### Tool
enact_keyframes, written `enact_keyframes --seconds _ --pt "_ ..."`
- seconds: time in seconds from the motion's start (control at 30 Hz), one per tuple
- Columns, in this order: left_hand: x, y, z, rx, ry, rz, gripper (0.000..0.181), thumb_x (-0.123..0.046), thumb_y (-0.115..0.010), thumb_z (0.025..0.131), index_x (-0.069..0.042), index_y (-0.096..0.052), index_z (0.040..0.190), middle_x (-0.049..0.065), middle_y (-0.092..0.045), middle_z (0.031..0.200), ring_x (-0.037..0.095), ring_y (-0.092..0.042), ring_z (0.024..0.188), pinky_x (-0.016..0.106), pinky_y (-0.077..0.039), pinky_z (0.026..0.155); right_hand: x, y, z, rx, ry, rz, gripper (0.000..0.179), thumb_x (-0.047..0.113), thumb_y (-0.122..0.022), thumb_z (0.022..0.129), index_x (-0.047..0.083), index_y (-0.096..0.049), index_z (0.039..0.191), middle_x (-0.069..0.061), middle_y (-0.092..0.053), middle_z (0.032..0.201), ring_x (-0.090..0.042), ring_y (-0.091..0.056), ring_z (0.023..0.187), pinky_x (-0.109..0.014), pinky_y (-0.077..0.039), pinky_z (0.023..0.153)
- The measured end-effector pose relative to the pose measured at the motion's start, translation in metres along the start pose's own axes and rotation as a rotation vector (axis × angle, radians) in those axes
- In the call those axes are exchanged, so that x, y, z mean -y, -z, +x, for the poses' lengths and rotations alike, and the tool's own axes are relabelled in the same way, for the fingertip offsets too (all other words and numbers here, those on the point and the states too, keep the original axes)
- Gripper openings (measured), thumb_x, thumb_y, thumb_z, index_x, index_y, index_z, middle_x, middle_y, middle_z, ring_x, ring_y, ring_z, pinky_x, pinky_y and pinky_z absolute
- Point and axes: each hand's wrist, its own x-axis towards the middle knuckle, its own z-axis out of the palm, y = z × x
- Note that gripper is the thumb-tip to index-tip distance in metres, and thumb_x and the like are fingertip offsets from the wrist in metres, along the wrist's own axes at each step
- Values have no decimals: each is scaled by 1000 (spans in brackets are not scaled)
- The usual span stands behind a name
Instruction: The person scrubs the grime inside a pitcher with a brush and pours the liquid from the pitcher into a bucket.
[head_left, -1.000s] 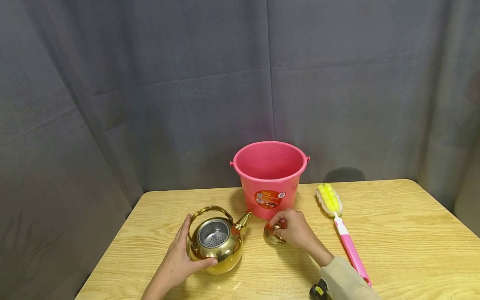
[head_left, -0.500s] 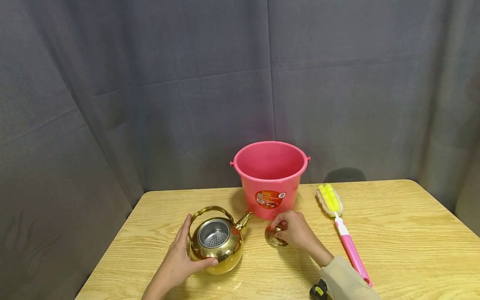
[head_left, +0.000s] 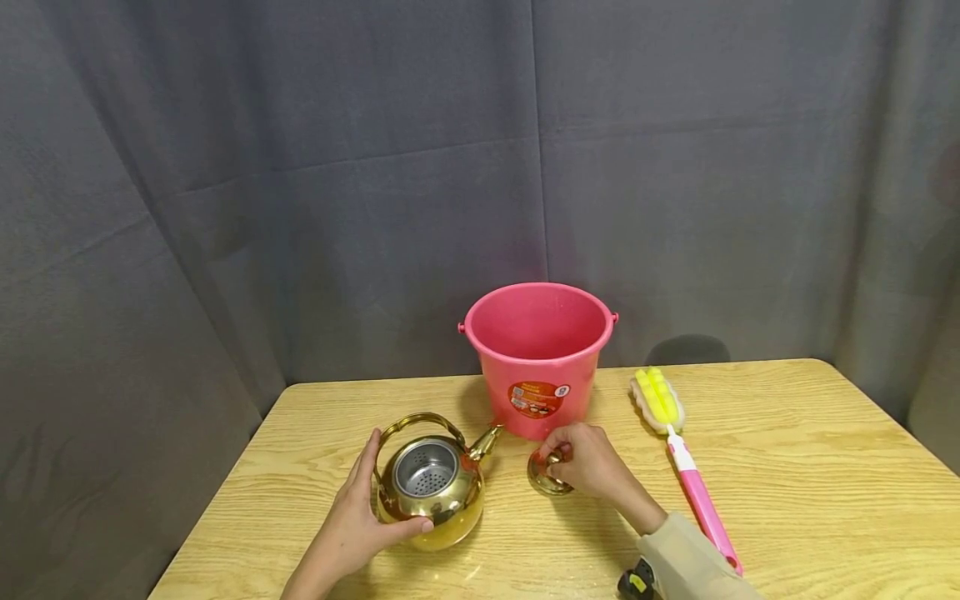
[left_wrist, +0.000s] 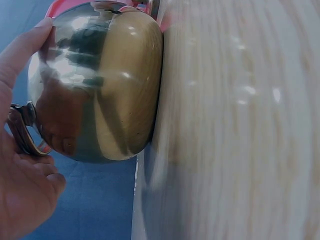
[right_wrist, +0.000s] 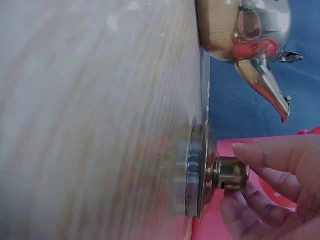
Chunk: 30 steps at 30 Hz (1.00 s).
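Observation:
A gold teakettle (head_left: 448, 510) stands upright on the table, its mouth uncovered and a perforated steel strainer (head_left: 426, 468) inside. My left hand (head_left: 352, 521) holds it from the left, thumb against the body and fingers at the arched handle (left_wrist: 25, 132). To the right of the spout (head_left: 486, 442) is the gold kettle lid (head_left: 542, 477), knob up, at the tabletop. The thumb and fingers of my right hand (head_left: 592, 462) pinch its knob (right_wrist: 232, 173). From the right wrist, the lid's steel underside rim (right_wrist: 192, 172) looks to be on or barely above the wood.
Just behind the lid stands a pink bucket (head_left: 543, 367) with a red label. A sponge brush (head_left: 660, 400) with a yellow head and pink handle lies to the right. Grey curtain (head_left: 405, 183) hangs behind the wooden table (head_left: 810, 492). A small black object (head_left: 637, 581) sits by my right sleeve.
Almost nothing differs. The lid shifted very slightly under my right hand's fingers, while my left hand and the kettle kept their place.

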Motion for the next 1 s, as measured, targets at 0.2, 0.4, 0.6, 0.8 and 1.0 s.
enact_keyframes --seconds 0.2,0.4,0.6,0.8,1.0 --pt "1 0 0 -2 1 1 129 -54 -86 64 -21 -3 157 15 -11 160 43 -16 140 65 -22 105 0 0 1 16 1 4 20 -6 -79 67 11 -73 76 6 -65 72 -16 -56 70 -31 -45 64" --pt "1 0 0 -2 -5 -1 129 -54 -86 64 -22 -3 157 14 -11 160 43 -17 141 65 -22 105 2 4 1 6 -7 30 18 -5 -78 70 10 -73 81 2 -67 79 -20 -62 79 -37 -50 71" --pt "1 0 0 -7 -15 1 129 -54 -86 64 -21 -4 157 14 -12 160 42 -17 141 64 -21 106 5 12 1 5 4 116 15 -3 -77 76 6 -73 88 -5 -70 88 -26 -67 85 -40 -55 75" --pt "2 0 0 -11 -14 4 129 -54 -86 64 -20 -4 157 15 -12 159 42 -17 141 64 -22 106 9 19 0 12 39 180 19 1 -77 78 1 -71 96 -9 -70 94 -31 -67 89 -34 -56 72" --pt "2 0 0 -3 -14 -9 128 -53 -86 65 -21 -4 157 15 -11 159 42 -17 141 65 -22 106 13 21 -2 0 45 201 23 3 -76 79 2 -71 101 -10 -70 98 -33 -66 92 -29 -56 71"
